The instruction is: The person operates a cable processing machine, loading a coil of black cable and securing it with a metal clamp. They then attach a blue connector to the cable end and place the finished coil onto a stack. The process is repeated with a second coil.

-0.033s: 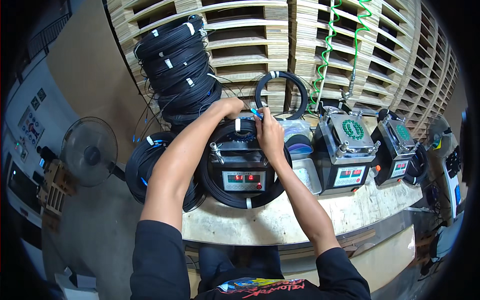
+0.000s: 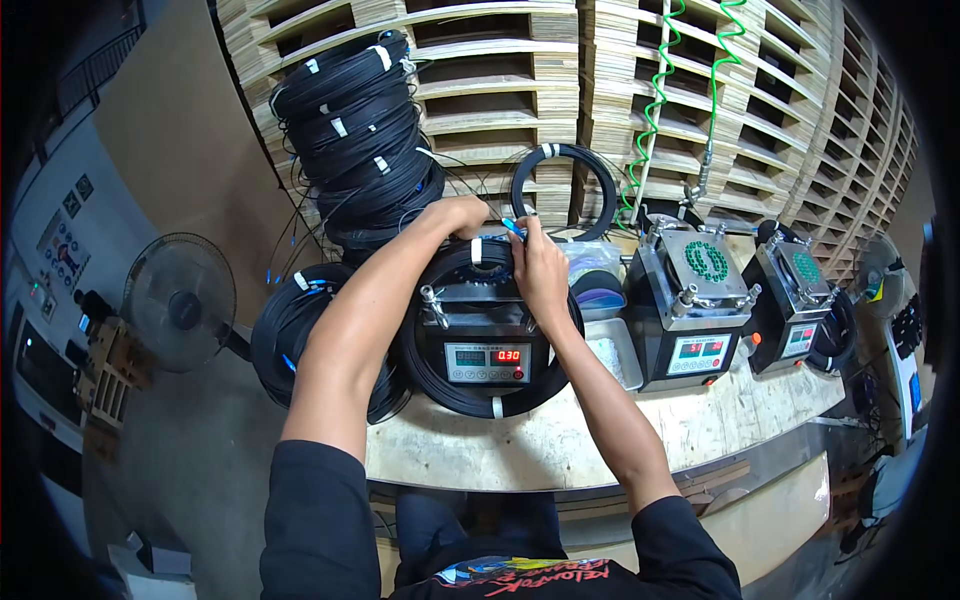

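Observation:
My right hand pinches a thin cable end with a blue connector, above the back right of the nearest machine. My left hand is bent down behind the top of that machine; its fingers are hidden, so I cannot tell what they touch. A black cable coil with white ties hangs around the machine, which has a metal top and a lit red display. Beyond my left hand rises a tall stack of black cable coils, with loose thin ends trailing from it.
Another coil lies left of the machine. To the right are a clear tray, two similar machines and a small bottle on the wooden table. One coil leans against stacked pallets. A fan stands left.
The red readout on the nearest machine has changed, and its left part has gone dark. My hands and the cable end are almost where they were.

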A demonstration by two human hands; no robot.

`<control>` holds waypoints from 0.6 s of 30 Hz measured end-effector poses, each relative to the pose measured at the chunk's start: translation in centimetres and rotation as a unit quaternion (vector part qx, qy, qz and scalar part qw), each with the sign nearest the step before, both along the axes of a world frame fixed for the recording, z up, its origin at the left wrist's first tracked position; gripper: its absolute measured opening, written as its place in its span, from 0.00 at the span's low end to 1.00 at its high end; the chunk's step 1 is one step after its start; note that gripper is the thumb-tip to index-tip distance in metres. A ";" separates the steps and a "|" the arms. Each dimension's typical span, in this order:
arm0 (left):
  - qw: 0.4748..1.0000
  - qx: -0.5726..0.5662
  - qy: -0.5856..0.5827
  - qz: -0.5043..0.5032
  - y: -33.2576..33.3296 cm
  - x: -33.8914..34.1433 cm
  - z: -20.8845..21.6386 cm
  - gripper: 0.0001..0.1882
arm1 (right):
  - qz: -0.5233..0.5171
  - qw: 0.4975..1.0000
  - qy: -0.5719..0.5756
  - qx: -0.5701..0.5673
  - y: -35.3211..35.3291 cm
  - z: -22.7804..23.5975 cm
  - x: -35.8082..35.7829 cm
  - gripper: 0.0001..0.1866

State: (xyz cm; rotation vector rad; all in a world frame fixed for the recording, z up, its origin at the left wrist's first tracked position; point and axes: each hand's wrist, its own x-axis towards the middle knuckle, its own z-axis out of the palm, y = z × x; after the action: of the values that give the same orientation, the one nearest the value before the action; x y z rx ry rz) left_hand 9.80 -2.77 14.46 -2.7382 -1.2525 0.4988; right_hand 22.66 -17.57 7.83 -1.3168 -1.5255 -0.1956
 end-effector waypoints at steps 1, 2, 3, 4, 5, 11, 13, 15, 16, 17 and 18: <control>0.999 -0.025 0.021 -0.006 0.5 -0.1 0.0 0.12 | 0.002 1.000 0.000 0.001 0.0 -0.2 0.0 0.08; 0.999 -0.030 0.024 0.003 0.8 0.1 -0.1 0.13 | 0.000 1.000 0.001 0.002 0.0 -0.2 0.1 0.08; 0.999 -0.035 0.027 0.012 1.0 0.4 -0.2 0.13 | 0.002 1.000 0.001 -0.002 -0.1 -0.2 0.1 0.08; 0.999 -0.039 0.030 0.022 1.2 0.5 -0.3 0.13 | 0.005 1.000 0.001 -0.006 -0.2 -0.2 0.1 0.08; 0.999 -0.032 0.034 0.025 1.4 0.7 -0.4 0.10 | 0.006 1.000 -0.002 -0.008 -0.2 0.1 0.2 0.08; 0.962 -0.068 -0.261 0.051 1.2 -1.1 2.2 0.15 | -0.007 1.000 0.004 -0.005 0.0 -0.1 -0.2 0.08; 0.939 0.000 -0.342 0.040 -1.1 -1.2 2.6 0.16 | -0.015 1.000 0.002 -0.007 0.0 -0.3 0.1 0.09; 0.911 0.062 -0.408 -0.012 -2.9 -2.6 2.7 0.17 | -0.009 1.000 0.013 0.003 0.3 -0.7 0.0 0.09; 0.885 0.107 -0.450 -0.049 -3.5 -3.5 2.2 0.16 | -0.005 1.000 0.019 0.008 0.4 -0.8 -0.1 0.09; 0.867 0.115 -0.483 -0.040 -5.0 -4.0 2.3 0.17 | -0.003 0.999 0.031 -0.002 0.0 -0.6 -0.1 0.09; 0.846 0.124 -0.517 -0.032 -6.6 -4.6 2.6 0.17 | -0.001 0.999 0.045 0.002 0.0 -0.6 0.0 0.09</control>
State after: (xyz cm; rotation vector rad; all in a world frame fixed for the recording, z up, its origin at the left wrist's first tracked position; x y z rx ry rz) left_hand 5.17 -9.40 17.08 -2.7746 -1.1813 -1.2320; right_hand 22.67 -17.53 7.19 -1.3057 -1.4474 -0.1383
